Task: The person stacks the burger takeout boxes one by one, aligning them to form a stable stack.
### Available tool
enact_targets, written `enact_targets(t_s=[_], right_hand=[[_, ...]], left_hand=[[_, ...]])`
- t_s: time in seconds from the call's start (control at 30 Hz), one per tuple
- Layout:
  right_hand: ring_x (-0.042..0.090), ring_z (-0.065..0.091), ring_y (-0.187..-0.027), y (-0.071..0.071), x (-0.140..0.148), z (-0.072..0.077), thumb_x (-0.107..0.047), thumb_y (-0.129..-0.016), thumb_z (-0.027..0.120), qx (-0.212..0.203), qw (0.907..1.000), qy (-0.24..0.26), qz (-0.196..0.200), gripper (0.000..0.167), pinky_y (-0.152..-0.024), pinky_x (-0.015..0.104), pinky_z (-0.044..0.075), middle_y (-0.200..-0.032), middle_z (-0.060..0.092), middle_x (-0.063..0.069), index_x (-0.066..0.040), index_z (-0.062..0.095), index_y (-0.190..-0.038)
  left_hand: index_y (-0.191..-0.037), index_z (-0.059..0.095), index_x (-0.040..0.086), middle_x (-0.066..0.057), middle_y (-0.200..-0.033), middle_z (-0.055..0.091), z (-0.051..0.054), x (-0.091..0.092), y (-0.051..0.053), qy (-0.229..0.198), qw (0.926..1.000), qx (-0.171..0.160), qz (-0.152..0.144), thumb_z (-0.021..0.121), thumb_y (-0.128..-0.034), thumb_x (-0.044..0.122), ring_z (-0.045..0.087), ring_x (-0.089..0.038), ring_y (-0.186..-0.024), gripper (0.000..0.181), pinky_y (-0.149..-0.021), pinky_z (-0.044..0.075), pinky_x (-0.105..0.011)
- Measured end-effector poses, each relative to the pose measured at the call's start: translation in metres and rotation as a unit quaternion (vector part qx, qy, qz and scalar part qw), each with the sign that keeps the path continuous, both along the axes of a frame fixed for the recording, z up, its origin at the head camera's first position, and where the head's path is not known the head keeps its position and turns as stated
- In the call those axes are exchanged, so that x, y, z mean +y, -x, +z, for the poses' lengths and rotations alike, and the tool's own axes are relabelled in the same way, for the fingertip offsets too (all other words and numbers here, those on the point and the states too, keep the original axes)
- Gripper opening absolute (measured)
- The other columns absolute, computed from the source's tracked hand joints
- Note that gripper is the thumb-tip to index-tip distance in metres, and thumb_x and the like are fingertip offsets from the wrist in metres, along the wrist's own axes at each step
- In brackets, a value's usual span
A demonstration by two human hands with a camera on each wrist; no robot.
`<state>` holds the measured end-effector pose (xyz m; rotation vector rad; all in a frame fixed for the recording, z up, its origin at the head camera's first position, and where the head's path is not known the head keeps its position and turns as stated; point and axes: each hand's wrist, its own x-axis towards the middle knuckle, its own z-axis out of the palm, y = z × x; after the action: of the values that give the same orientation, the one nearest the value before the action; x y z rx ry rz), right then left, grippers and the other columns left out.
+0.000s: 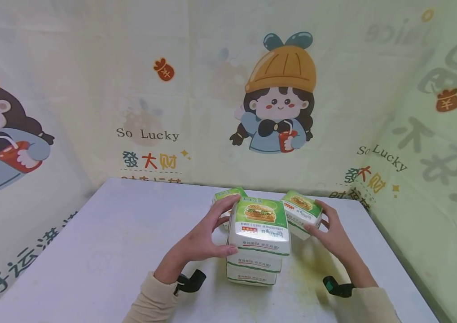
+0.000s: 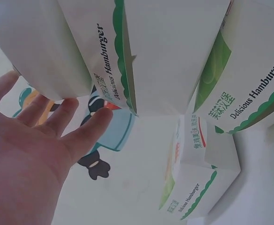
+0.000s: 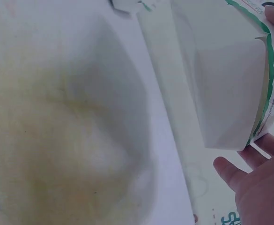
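Note:
Three white-and-green hamburger boxes stand stacked near the table's middle. My left hand [image 1: 202,233] holds the top hamburger box [image 1: 258,224] at its left side, thumb by the front corner and fingers toward the back. In the left wrist view, the fingers [image 2: 64,115] touch that box's pale lower part [image 2: 43,47]. My right hand [image 1: 331,229] grips another hamburger box [image 1: 303,211], tilted, behind and right of the stack. The right wrist view shows this box's white side [image 3: 230,89] off the tabletop, with fingertips under its edge.
A further hamburger box [image 2: 197,183] stands behind the stack to the left, partly hidden in the head view. The white table [image 1: 131,251] has a yellowish stain right of the stack. Printed cloth walls [image 1: 196,112] enclose its back and sides.

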<state>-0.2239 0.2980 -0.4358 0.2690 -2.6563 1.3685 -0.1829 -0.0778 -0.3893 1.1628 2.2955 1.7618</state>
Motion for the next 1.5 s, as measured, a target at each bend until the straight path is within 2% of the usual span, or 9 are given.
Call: enact_targets(t_s=[0.27,0.37,0.47,0.53,0.8,0.93,1.07,1.27,1.5], right_hand=[[0.040,0.022,-0.142,-0.005,0.000,0.018,-0.023,-0.093,0.068,0.015,0.9996,0.024,0.000,0.085,-0.115,0.064,0.027,-0.159,0.017,0.023,-0.008,0.015,-0.157],[0.038,0.024,-0.142,-0.006,0.001,0.022,-0.022,-0.093,0.068,0.028,0.9993,0.024,0.001,0.083,-0.119,0.037,0.034,-0.159,0.019,0.020,-0.009,0.016,-0.157],[0.038,0.027,-0.140,-0.006,0.001,0.025,-0.022,-0.094,0.068,0.042,0.9989,0.022,0.003,0.081,-0.103,0.006,0.035,-0.158,0.020,0.019,-0.011,0.018,-0.157],[0.039,0.028,-0.140,-0.007,0.001,0.027,-0.020,-0.094,0.068,0.052,0.9982,0.028,0.007,0.080,-0.092,-0.003,0.031,-0.157,0.020,0.019,-0.012,0.019,-0.157],[0.041,0.029,-0.140,-0.011,0.001,0.039,-0.015,-0.093,0.068,0.089,0.9956,0.024,0.013,0.076,-0.093,-0.004,0.032,-0.157,0.023,0.017,-0.011,0.024,-0.155],[0.021,0.032,-0.137,-0.013,0.000,0.048,-0.012,-0.091,0.069,0.113,0.9933,0.020,0.017,0.074,-0.095,-0.002,0.033,-0.153,0.028,0.015,-0.010,0.029,-0.153],[0.003,0.033,-0.124,-0.015,-0.002,0.057,-0.011,-0.089,0.071,0.132,0.9911,0.013,0.009,0.075,-0.098,-0.002,0.031,-0.148,0.033,0.010,-0.012,0.032,-0.153],[0.005,0.035,-0.121,-0.019,-0.006,0.072,-0.010,-0.089,0.071,0.147,0.9890,0.013,0.006,0.076,-0.098,-0.001,0.033,-0.146,0.034,0.007,-0.017,0.032,-0.153],[0.015,0.042,-0.121,-0.024,-0.012,0.087,-0.012,-0.091,0.068,0.149,0.9885,0.029,0.006,0.073,-0.090,0.004,0.043,-0.150,0.034,0.005,-0.020,0.031,-0.154]], left_hand=[[-0.156,0.020,0.031,0.011,-0.159,0.023,0.001,0.000,0.001,-0.004,1.0000,0.000,-0.004,0.079,-0.0782,0.020,0.027,-0.016,-0.147,0.098,-0.116,0.039,-0.044],[-0.156,0.020,0.030,0.011,-0.159,0.023,0.001,0.000,0.001,-0.004,1.0000,0.003,-0.004,0.079,-0.0784,0.019,0.028,-0.016,-0.147,0.098,-0.116,0.039,-0.044],[-0.156,0.020,0.031,0.011,-0.159,0.023,0.001,0.000,0.001,-0.002,1.0000,0.001,-0.001,0.080,-0.0784,0.019,0.028,-0.016,-0.147,0.099,-0.116,0.039,-0.043],[-0.156,0.020,0.031,0.011,-0.159,0.023,0.001,0.000,0.001,-0.001,1.0000,0.000,0.000,0.080,-0.0783,0.019,0.028,-0.016,-0.147,0.099,-0.116,0.039,-0.043],[-0.156,0.021,0.030,0.011,-0.158,0.025,0.002,0.000,0.001,0.001,1.0000,0.002,0.000,0.080,-0.0787,0.019,0.030,-0.016,-0.145,0.098,-0.115,0.040,-0.046],[-0.156,0.022,0.031,0.010,-0.158,0.026,0.003,-0.001,0.000,0.003,1.0000,0.004,0.001,0.080,-0.0787,0.019,0.031,-0.016,-0.144,0.097,-0.114,0.041,-0.047],[-0.155,0.023,0.031,0.011,-0.158,0.026,0.004,-0.001,0.001,0.005,1.0000,0.004,0.002,0.080,-0.0790,0.019,0.032,-0.017,-0.143,0.096,-0.114,0.040,-0.049],[-0.155,0.023,0.031,0.011,-0.159,0.026,0.005,-0.001,0.001,0.009,0.9999,0.006,0.003,0.080,-0.0789,0.019,0.032,-0.017,-0.143,0.096,-0.114,0.040,-0.047],[-0.155,0.024,0.029,0.011,-0.159,0.026,0.006,-0.001,0.000,0.014,0.9998,0.007,0.008,0.080,-0.0787,0.019,0.032,-0.016,-0.143,0.096,-0.114,0.041,-0.044]])
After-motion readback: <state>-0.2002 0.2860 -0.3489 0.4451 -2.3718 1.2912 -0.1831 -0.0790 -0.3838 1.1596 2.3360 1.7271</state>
